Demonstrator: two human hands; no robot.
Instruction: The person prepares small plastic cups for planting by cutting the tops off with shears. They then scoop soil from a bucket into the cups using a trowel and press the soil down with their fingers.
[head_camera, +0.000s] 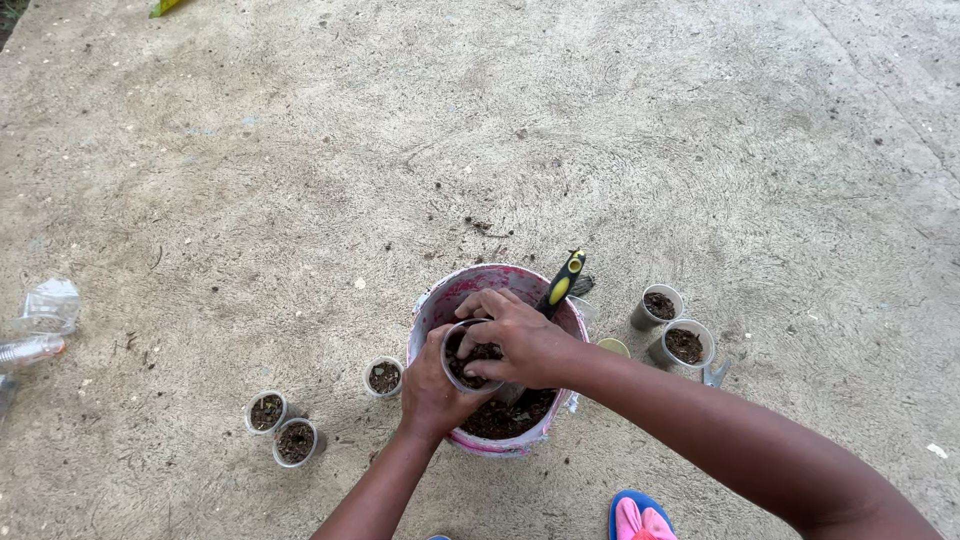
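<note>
Left hand (432, 388) has its grip wrapped around a small clear cup (468, 358) of soil, while the right hand (520, 335) presses its fingers down into the soil on top.

The cup is held over a pink-stained bucket (430, 310) partly filled with dark soil, standing on the concrete floor (400, 130). A black-and-yellow tool handle (562, 282) sticks out of the bucket's far rim. Three soil-filled cups (384, 377) stand to the left, and two more cups (684, 345) to the right.
</note>
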